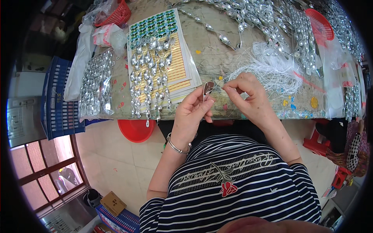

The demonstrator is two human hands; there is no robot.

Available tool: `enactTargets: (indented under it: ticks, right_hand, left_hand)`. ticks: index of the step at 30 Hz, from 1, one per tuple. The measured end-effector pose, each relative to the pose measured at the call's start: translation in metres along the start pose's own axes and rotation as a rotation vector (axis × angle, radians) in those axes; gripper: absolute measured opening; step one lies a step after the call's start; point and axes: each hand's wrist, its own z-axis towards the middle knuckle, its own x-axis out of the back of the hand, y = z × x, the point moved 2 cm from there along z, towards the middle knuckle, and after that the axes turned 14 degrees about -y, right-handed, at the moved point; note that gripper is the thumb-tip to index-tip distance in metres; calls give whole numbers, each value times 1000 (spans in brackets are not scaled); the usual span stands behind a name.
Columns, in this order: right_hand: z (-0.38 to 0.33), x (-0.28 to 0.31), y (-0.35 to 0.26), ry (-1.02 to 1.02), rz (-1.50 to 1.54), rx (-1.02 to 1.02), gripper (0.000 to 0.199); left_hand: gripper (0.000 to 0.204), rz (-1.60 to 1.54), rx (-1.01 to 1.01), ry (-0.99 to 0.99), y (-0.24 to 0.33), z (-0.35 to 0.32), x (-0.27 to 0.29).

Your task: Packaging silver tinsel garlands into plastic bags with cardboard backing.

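Note:
My left hand, with a metal bangle at the wrist, pinches a small shiny metal piece with a brownish face between thumb and fingers. Just to its right, my right hand has thumb and forefinger closed on a thin white string, which runs toward the metal piece. Whether the string passes through the piece is too small to tell. Beyond my right hand lies a loose tangled bundle of white string. Left of my left hand, several silver twisted strips rest on printed sticker sheets.
More silver spirals cover the table's far right, beside a red basket. A bagged batch of spirals lies at the left edge, near another red basket. A red basin stands on the floor. Another person's arm shows at the far right.

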Motion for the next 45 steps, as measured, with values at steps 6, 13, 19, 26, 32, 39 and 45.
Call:
enactTargets:
  ticks: [6, 13, 19, 26, 32, 39, 45]
  right_hand:
    - [0, 0, -2, 20, -40, 26, 3]
    - [1, -4, -5, 24, -34, 36, 2]
    - [2, -6, -7, 13, -35, 50, 2]
    - [2, -10, -7, -16, -33, 44, 3]
    - [2, -12, -9, -34, 32, 41, 3]
    - [-1, -13, -9, -38, 81, 2, 7]
    - [-2, -12, -11, -88, 86, -49, 14]
  left_hand:
    - [40, 3, -11, -5, -1, -1, -1]
    - [40, 1, -3, 16, -3, -3, -1]
    - [44, -8, 10, -23, -4, -4, 1]
    - [39, 20, 37, -15, -3, -4, -2]
    - [41, 110, 29, -46, -4, -7, -4]
    - [43, 230, -31, -47, -6, -10, -3]
    - [42, 329, -93, -33, -6, -10, -3]
